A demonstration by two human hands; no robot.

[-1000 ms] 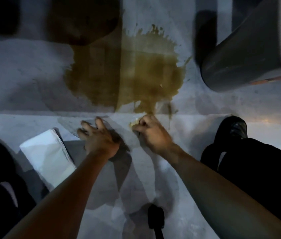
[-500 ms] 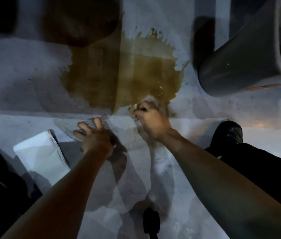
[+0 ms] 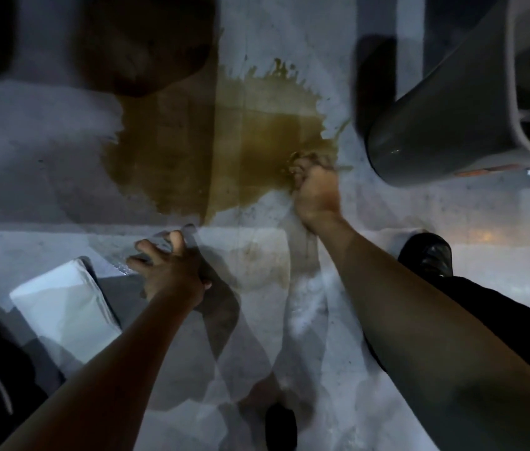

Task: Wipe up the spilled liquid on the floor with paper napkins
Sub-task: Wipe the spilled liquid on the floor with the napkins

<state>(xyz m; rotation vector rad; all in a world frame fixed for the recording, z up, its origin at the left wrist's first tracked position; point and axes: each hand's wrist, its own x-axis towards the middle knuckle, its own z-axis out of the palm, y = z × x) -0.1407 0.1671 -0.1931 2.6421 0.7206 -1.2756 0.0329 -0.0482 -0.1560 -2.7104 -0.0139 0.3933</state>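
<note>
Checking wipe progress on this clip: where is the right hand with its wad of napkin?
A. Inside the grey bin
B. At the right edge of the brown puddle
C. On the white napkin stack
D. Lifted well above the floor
B: the right hand grips a soaked napkin wad at the right edge of the brown puddle, apart from the white napkin stack and the grey bin.

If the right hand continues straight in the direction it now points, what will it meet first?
The right hand grips a wet napkin at the puddle edge, pointing up the picture. More puddle comes first, then probably bare floor; depth is unclear.
</note>
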